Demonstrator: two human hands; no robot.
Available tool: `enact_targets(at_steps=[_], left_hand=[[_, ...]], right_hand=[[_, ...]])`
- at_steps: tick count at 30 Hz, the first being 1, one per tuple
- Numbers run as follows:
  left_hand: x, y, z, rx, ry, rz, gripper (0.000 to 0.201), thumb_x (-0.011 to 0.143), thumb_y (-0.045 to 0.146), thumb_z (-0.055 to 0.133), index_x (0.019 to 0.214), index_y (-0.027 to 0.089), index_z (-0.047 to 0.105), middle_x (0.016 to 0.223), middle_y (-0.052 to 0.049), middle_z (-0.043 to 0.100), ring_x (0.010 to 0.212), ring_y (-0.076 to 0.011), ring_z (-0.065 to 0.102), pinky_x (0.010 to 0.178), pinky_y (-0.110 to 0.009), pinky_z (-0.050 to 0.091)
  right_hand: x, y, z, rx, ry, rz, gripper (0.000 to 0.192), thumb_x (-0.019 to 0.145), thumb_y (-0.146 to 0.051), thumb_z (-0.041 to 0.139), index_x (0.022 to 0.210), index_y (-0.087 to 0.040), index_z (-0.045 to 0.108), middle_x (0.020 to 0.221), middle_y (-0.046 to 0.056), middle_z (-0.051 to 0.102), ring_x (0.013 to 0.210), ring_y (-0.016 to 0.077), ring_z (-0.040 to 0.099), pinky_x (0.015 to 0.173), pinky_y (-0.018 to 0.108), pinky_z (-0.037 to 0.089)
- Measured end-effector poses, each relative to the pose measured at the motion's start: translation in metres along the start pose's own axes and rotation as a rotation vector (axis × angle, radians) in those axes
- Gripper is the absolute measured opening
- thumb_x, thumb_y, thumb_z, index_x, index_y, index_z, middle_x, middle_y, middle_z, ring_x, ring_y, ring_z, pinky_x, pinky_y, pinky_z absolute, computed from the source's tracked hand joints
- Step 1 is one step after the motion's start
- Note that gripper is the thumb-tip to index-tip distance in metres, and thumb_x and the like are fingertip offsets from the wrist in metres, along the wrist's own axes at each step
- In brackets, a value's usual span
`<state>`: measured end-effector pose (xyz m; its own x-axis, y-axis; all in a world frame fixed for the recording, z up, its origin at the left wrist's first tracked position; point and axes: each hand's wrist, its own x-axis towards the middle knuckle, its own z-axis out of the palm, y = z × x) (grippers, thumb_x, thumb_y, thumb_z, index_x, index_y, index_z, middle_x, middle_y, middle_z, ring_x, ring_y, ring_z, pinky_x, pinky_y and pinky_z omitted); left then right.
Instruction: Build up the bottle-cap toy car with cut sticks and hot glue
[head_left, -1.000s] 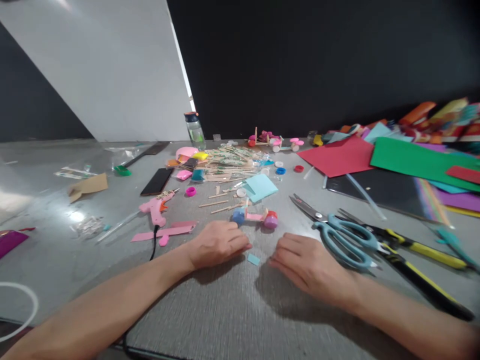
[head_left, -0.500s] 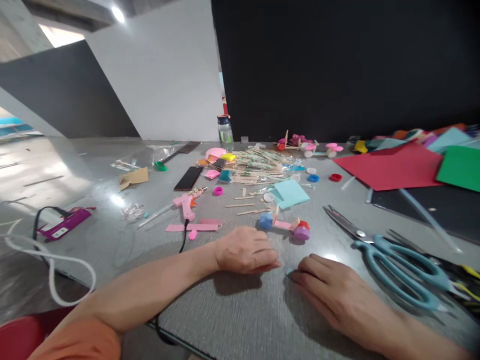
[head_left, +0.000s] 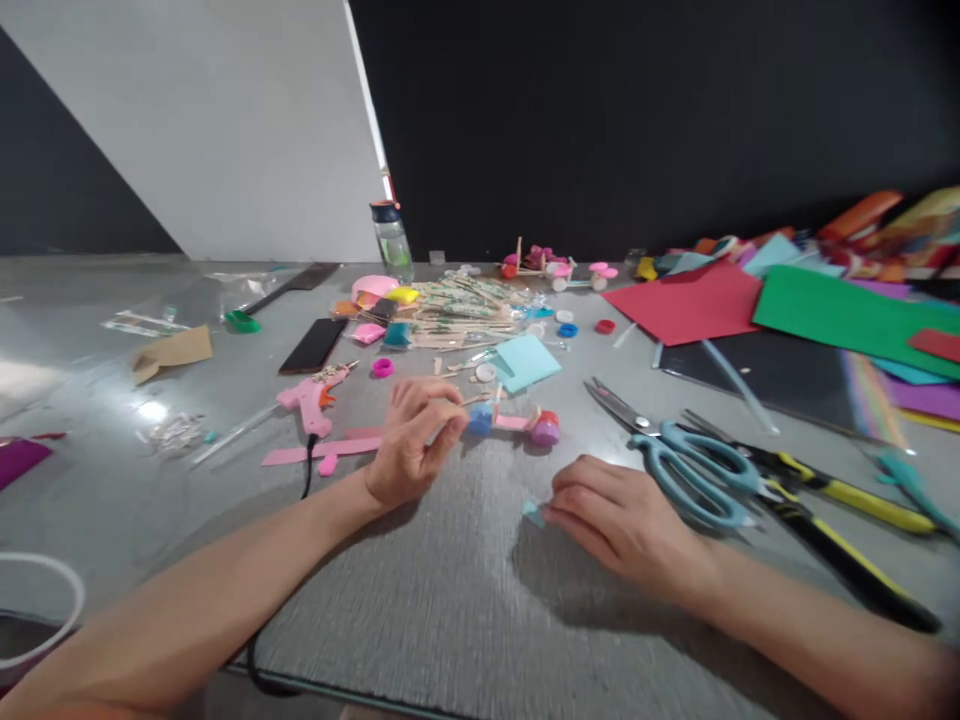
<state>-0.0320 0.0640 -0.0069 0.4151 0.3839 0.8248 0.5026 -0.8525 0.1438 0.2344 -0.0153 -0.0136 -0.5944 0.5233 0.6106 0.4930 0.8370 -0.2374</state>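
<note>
My left hand (head_left: 418,438) is raised a little over the table, its thumb and fingers curled together in a pinch; whatever is between the fingertips, if anything, I cannot make out. Just beyond its fingertips stands a small toy car (head_left: 514,422) with a pink strip body and blue, red and purple bottle-cap wheels. A thin wooden stick (head_left: 477,399) shows beside those fingertips. My right hand (head_left: 611,515) rests low over the table with its fingers closed on a small light blue paper piece (head_left: 533,513), which sticks out from the fingertips on the left.
Blue-handled scissors (head_left: 686,465) and yellow-black pliers (head_left: 825,500) lie right of my right hand. A pink glue gun (head_left: 309,403) with a cord lies left, near pink strips (head_left: 300,455). Wooden sticks (head_left: 465,310), a folded light blue sheet (head_left: 527,362) and coloured sheets (head_left: 690,300) lie further back.
The view has swung to the right. My left hand has lifted and turned, its fingers now pinched near the toy car. My right hand keeps the blue paper piece, which shows more now.
</note>
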Motion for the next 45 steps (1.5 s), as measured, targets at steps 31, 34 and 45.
enact_targets(at_steps=[31, 34, 45], left_hand=[[0.084, -0.063, 0.027, 0.254, -0.510, -0.019, 0.013, 0.091, 0.028, 0.066, 0.098, 0.018, 0.070, 0.096, -0.006, 0.075, 0.091, -0.0227, 0.065, 0.083, -0.036, 0.048], [0.093, -0.071, 0.053, 0.279, -0.578, -0.061, 0.019, 0.090, 0.032, 0.068, 0.098, 0.016, 0.072, 0.094, -0.007, 0.075, 0.087, -0.0222, 0.066, 0.076, -0.033, 0.049], [0.118, -0.081, 0.074, 0.442, -0.577, 0.041, 0.017, 0.094, 0.017, 0.054, 0.087, 0.012, 0.070, 0.097, -0.015, 0.068, 0.101, -0.0304, 0.059, 0.090, -0.045, 0.043]], right_hand=[[-0.001, -0.003, 0.006, -0.117, -0.138, -0.234, 0.023, 0.103, -0.011, 0.041, 0.106, -0.013, 0.064, 0.101, 0.011, 0.069, 0.083, 0.0196, 0.059, 0.073, 0.034, 0.053], [0.000, -0.005, 0.005, -0.119, -0.146, -0.273, 0.024, 0.102, -0.011, 0.041, 0.100, -0.012, 0.065, 0.094, 0.011, 0.069, 0.078, 0.0200, 0.057, 0.069, 0.033, 0.051], [-0.004, 0.004, 0.006, -0.117, -0.178, -0.252, 0.026, 0.103, -0.013, 0.042, 0.093, -0.014, 0.066, 0.080, 0.007, 0.065, 0.072, 0.0194, 0.053, 0.064, 0.033, 0.045]])
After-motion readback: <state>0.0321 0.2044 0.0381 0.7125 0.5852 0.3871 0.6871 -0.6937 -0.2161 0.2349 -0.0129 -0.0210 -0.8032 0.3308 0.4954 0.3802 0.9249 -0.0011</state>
